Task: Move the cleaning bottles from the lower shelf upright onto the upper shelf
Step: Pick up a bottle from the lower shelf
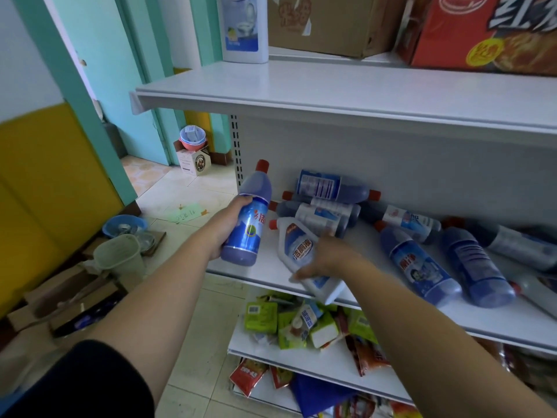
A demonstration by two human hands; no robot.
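- Black sleeve [90,381] sits at the bottom left, and both bare forearms reach out toward the shelving.
- Green packets [289,324] lie heaped on the shelf beneath the arms.
- Left hand [224,227] has its fingers wrapped tight round a blue bottle [250,224], which is tilted a little off upright, red cap on top, at the left end of the lower shelf [497,321].
- Right hand [328,256], a bit blurred, curls over a white bottle [303,254] lying on its side at that shelf's front edge, base poking over the lip.
- Behind and to the right, more blue bottles [419,263] lie scattered on their sides.
- Up on the upper shelf [331,86], one tall white bottle [245,25] stands upright at the left, beside a cardboard box [325,22] and a red carton [482,31].
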